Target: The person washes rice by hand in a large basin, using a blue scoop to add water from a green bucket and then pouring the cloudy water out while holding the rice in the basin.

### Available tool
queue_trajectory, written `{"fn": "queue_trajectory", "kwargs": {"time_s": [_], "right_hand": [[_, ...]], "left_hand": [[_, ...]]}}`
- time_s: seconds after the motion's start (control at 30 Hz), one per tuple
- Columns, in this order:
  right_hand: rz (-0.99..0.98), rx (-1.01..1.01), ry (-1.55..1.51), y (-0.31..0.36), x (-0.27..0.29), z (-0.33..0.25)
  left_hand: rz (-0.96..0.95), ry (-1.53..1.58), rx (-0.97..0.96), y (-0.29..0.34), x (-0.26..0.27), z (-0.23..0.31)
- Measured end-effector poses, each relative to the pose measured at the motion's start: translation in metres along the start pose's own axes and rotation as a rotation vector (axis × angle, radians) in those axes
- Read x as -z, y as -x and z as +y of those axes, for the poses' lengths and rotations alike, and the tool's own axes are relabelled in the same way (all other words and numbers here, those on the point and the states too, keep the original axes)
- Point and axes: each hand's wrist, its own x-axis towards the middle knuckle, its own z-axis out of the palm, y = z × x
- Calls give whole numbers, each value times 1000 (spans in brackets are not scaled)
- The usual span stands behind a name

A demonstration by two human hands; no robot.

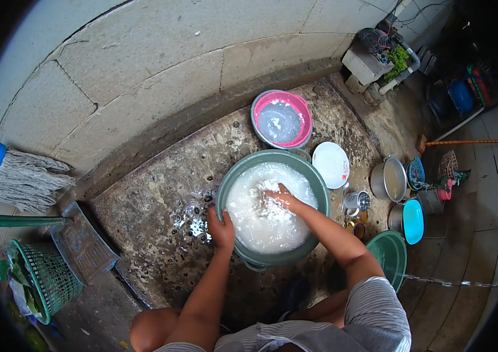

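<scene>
A large grey-green plastic basin (224, 186) stands on the wet concrete floor in front of me, filled with cloudy white water (272, 232). My left hand (220, 229) grips its left rim, the thumb on the upper edge and the fingers round the outside. Inside the basin, my right hand (282, 198) dips into the splashing water. Its fingers are partly under the surface and blurred, so whether they hold anything is hidden. What lies beneath the white water cannot be made out.
Beyond the basin sit a pink colander in a grey bowl (253, 120) and a white plate (331, 164). On the right are metal cups (353, 200), a pot (380, 182), and a green tub (398, 249) under running water. At left: a mop (29, 179), dustpan (84, 240), and basket (55, 281).
</scene>
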Motion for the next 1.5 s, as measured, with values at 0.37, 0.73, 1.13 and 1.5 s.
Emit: {"fn": "queue_trajectory", "kwargs": {"time_s": [0.37, 0.73, 1.13, 1.5], "right_hand": [[-188, 193, 295, -59, -47, 0], [-529, -290, -1396, -31, -68, 70], [273, 56, 239, -3, 25, 24], [-104, -500, 115, 34, 36, 74]], "left_hand": [[-17, -2, 28, 2, 0, 3], [-23, -38, 5, 3, -3, -4], [-34, 24, 30, 0, -2, 1], [-35, 2, 34, 2, 5, 13]]}}
